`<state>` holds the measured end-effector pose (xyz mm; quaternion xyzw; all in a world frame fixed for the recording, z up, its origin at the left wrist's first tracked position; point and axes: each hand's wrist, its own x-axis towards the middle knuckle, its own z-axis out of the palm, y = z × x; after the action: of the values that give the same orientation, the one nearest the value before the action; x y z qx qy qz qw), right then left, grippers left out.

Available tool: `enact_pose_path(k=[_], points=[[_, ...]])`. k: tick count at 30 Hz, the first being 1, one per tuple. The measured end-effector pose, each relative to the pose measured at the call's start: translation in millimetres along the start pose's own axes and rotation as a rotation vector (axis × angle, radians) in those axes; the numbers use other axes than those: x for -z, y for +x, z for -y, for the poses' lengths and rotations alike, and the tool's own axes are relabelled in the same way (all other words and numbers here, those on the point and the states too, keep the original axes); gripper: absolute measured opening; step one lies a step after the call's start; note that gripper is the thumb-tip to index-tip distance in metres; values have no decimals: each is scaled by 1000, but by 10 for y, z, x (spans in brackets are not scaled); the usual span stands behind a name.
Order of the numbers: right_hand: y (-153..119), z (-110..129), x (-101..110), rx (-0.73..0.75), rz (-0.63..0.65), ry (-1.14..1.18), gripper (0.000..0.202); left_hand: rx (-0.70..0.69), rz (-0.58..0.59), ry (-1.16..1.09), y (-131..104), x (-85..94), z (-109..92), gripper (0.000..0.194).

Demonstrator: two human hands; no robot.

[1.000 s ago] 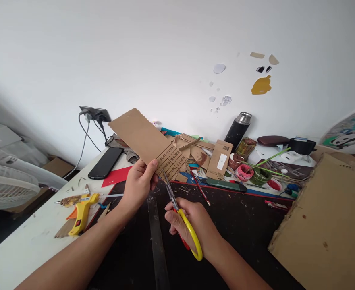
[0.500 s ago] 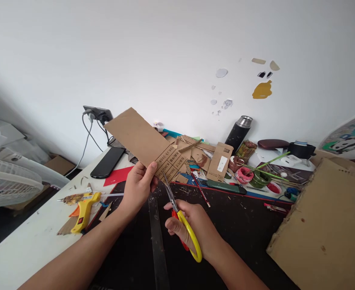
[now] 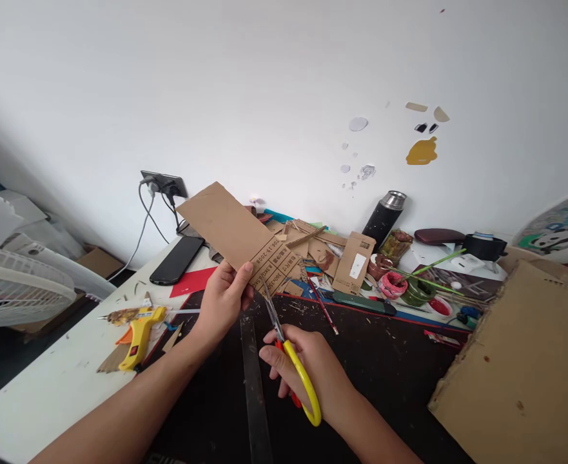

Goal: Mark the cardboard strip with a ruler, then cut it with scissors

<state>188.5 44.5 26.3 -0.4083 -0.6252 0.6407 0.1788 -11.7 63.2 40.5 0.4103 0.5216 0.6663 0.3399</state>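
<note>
My left hand (image 3: pixel 225 293) pinches the lower edge of a brown cardboard piece (image 3: pixel 228 222), thumb on top. The piece is held tilted above the dark mat, with printed lettering on its near right end. In my right hand (image 3: pixel 303 361) is a pair of scissors (image 3: pixel 304 380) with yellow and red handles. Their blades point up and away from me and meet the cardboard's lower edge just right of my left thumb. Part of the blade tips is hidden at the cardboard. A metal ruler (image 3: pixel 254 393) lies on the mat below.
A yellow glue gun (image 3: pixel 137 338) and a black phone (image 3: pixel 176 260) lie on the left. Cardboard scraps (image 3: pixel 307 238), a green cutter (image 3: pixel 363 301), paint pots (image 3: pixel 392 283) and a black flask (image 3: pixel 385 216) line the back. A large cardboard sheet (image 3: pixel 525 361) stands at right.
The scissors' handles have swung slightly, and the fingers of my right hand have loosened a little. The cardboard stays in my left hand; the whole view has shifted slightly.
</note>
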Motion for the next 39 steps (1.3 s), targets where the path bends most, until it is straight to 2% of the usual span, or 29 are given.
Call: enact_pose_path(k=[3, 5, 14, 21, 27, 31, 34, 39], points=[[-12, 38, -2, -13, 12, -36, 40, 12, 12, 8, 9, -1, -9, 44], [-19, 54, 5, -1, 16, -45, 36, 14, 12, 9, 12, -3, -13, 44], [-38, 78, 5, 15, -17, -169, 34, 9, 40, -9, 4, -17, -44, 47], [-42, 38, -35, 90, -125, -273, 36, 24, 20, -17, -5, -46, -30, 48], [-37, 69, -62, 118, -156, -356, 34, 30, 24, -1, -13, -42, -13, 47], [-38, 112, -76, 169, -162, -440, 30, 22, -8, -28, 35, 10, 2, 48], [-53, 119, -96, 198, -157, -497, 29, 11, -80, -66, 107, 91, -3, 49], [-60, 132, -125, 174, -158, -519, 27, 39, -132, -92, 177, 169, -24, 53]])
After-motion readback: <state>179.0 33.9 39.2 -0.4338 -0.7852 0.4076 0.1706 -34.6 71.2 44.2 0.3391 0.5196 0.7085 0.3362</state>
